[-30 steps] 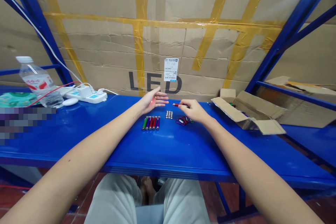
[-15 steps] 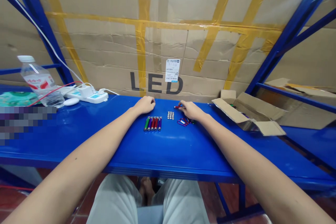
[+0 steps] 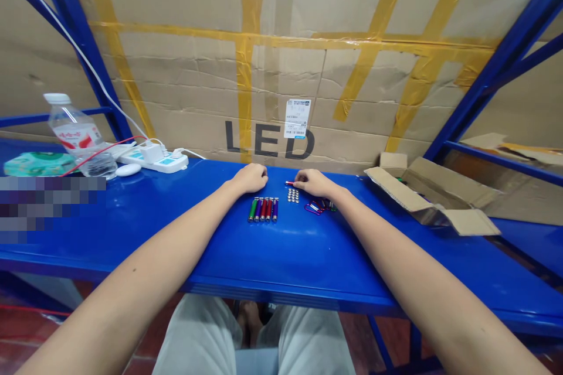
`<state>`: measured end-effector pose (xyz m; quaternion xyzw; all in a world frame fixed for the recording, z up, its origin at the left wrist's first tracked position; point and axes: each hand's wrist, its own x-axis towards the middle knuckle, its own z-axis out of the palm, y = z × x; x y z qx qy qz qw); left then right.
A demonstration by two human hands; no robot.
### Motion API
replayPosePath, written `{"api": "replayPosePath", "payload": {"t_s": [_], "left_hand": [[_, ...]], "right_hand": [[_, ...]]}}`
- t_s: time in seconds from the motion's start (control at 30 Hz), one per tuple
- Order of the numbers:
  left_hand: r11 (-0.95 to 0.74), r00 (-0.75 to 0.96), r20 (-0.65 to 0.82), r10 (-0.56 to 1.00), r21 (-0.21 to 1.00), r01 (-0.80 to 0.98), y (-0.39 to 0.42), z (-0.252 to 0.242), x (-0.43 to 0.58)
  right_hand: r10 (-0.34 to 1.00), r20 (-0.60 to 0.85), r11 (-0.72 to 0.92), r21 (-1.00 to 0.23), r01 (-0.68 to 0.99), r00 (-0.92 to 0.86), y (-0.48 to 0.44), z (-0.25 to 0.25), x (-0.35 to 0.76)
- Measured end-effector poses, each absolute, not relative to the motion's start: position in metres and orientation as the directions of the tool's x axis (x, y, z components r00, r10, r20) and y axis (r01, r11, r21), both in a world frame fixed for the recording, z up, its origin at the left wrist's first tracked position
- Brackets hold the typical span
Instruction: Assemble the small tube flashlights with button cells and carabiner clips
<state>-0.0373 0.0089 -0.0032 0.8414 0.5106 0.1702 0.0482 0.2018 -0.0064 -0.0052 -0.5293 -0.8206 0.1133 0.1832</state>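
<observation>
My left hand rests as a loose fist on the blue shelf, just behind a row of several small coloured torches. My right hand lies knuckles-up with its fingers closed on a small red torch whose tip pokes out to the left. A cluster of small silver button cells sits between the hands. Coloured carabiner clips lie under my right wrist.
An open cardboard box stands at the right. A water bottle, a white power strip, a white mouse-like object and a green packet sit at the left. A taped cardboard sheet marked LED forms the back wall.
My left hand, first raised open with a red light spot on its palm, has dropped to the shelf and closed. My right hand has lowered the red torch toward the shelf.
</observation>
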Motion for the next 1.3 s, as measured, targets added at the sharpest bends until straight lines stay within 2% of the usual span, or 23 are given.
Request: {"api": "replayPosePath", "payload": {"t_s": [0.17, 0.37, 0.5, 0.97, 1.2, 1.3], "left_hand": [[-0.463, 0.415, 0.229, 0.881, 0.230, 0.856, 0.006, -0.002, -0.035], [-0.460, 0.403, 0.241, 0.883, 0.264, 0.848, 0.004, -0.001, -0.034], [-0.445, 0.401, 0.215, 0.890, 0.224, 0.867, 0.003, 0.000, -0.033], [-0.457, 0.418, 0.212, 0.883, 0.190, 0.869, 0.005, -0.001, -0.033], [-0.451, 0.411, 0.207, 0.888, 0.217, 0.866, 0.008, -0.004, -0.035], [-0.469, 0.423, 0.211, 0.882, 0.292, 0.833, 0.010, -0.001, -0.037]], "right_hand": [[0.906, 0.203, 0.424, -0.390, 0.818, -0.373, -0.007, -0.007, 0.205], [0.881, 0.238, 0.472, -0.379, 0.796, -0.409, -0.007, -0.009, 0.206], [0.873, 0.266, 0.486, -0.381, 0.787, -0.410, -0.006, -0.011, 0.207], [0.884, 0.267, 0.468, -0.498, 0.730, -0.384, -0.006, -0.010, 0.208], [0.886, 0.311, 0.462, -0.527, 0.713, -0.345, -0.002, -0.011, 0.213], [0.885, 0.331, 0.461, -0.528, 0.713, -0.327, -0.003, -0.009, 0.217]]}}
